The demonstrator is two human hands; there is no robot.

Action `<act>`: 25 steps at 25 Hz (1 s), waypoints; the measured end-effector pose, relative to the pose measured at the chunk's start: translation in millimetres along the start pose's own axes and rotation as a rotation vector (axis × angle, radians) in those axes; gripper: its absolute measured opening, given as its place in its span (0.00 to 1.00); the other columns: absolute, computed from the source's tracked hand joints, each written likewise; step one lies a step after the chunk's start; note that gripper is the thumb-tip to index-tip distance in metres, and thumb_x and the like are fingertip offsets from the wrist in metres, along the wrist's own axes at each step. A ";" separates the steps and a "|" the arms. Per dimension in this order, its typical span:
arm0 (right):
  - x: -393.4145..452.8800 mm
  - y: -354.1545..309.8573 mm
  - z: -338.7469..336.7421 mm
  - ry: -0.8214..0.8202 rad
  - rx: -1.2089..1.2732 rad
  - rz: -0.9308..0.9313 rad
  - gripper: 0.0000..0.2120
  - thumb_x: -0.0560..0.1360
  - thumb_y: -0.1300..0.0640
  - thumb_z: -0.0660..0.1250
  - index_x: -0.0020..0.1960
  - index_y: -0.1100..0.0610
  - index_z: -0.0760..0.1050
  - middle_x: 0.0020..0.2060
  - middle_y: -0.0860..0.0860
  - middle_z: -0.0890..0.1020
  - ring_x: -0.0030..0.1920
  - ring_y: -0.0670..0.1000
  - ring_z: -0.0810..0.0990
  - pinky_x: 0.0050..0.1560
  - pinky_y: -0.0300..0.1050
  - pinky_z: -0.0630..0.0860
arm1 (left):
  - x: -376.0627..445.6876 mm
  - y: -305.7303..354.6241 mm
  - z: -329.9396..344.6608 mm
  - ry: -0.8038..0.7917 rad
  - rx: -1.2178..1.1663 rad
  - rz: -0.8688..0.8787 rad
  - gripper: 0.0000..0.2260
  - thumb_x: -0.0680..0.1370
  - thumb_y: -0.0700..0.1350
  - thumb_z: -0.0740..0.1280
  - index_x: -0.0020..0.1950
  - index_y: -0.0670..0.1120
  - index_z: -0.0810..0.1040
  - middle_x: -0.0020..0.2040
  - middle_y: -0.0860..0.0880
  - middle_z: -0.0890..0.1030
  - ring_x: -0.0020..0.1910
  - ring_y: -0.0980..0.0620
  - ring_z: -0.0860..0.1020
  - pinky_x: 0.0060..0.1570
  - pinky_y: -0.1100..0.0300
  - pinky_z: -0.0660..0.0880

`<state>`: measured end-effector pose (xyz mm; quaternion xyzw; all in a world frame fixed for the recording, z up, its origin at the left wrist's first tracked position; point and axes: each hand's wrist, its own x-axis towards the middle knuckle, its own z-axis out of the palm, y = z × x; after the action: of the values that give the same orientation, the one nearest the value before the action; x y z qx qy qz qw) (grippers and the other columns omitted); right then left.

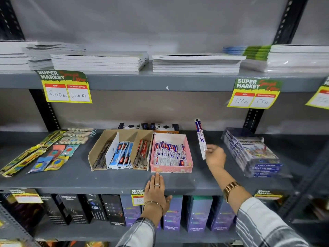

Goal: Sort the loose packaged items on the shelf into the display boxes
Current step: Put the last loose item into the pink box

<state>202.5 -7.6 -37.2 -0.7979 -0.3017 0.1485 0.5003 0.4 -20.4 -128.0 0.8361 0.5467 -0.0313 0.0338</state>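
Observation:
My right hand (214,155) holds a long white, blue and red packet (200,138) upright by its lower end, just right of the pink display box (170,169). That box is filled with several matching packets (169,154). My left hand (156,190) lies flat, fingers apart, on the front edge of the grey shelf (106,182), just below the pink box. To the left stands a brown cardboard box (94,154) with three slots holding dark packets, blue packets (122,155) and red-brown packets (141,154).
Loose flat packs (53,152) lie at the shelf's left end. A stack of wrapped colour boxes (256,154) sits at the right. Small boxes (149,126) stand behind the display boxes. Notebook stacks (195,63) fill the shelf above; bottle boxes (197,213) line the shelf below.

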 end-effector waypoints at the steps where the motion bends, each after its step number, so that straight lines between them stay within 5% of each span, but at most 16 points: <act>1: -2.7 -4.4 -0.9 0.004 0.018 -0.017 0.15 0.75 0.72 0.59 0.55 0.64 0.80 0.51 0.61 0.84 0.52 0.60 0.82 0.52 0.45 0.77 | -0.2 -0.5 -0.3 0.002 -0.006 0.005 0.34 0.81 0.57 0.52 0.77 0.40 0.39 0.78 0.43 0.41 0.77 0.45 0.41 0.75 0.54 0.43; 5: -12.8 -18.3 -2.6 -0.024 0.077 -0.070 0.15 0.75 0.72 0.59 0.55 0.65 0.80 0.51 0.60 0.85 0.52 0.58 0.83 0.48 0.39 0.74 | -1.5 -1.8 -1.9 0.013 -0.022 0.012 0.35 0.81 0.57 0.53 0.77 0.40 0.39 0.78 0.43 0.41 0.77 0.45 0.42 0.75 0.54 0.43; 15: -19.5 -22.9 27.0 -0.157 0.068 -0.035 0.10 0.76 0.67 0.62 0.53 0.64 0.80 0.51 0.61 0.85 0.51 0.58 0.83 0.54 0.50 0.80 | -2.0 -5.3 -4.8 0.007 -0.017 0.028 0.35 0.81 0.57 0.53 0.77 0.40 0.39 0.78 0.43 0.41 0.77 0.45 0.42 0.74 0.54 0.42; 25: -15.7 -26.3 67.8 -0.264 -0.222 0.074 0.13 0.76 0.63 0.65 0.59 0.67 0.75 0.58 0.63 0.80 0.58 0.62 0.79 0.58 0.52 0.78 | 1.4 -2.1 -3.0 -0.001 -0.084 -0.012 0.37 0.80 0.58 0.56 0.77 0.41 0.39 0.78 0.44 0.41 0.77 0.46 0.42 0.74 0.53 0.42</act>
<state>145.1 38.8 -45.7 -0.8323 -0.3498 0.2361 0.3594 -0.9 -18.0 -125.2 0.8305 0.5527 -0.0090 0.0687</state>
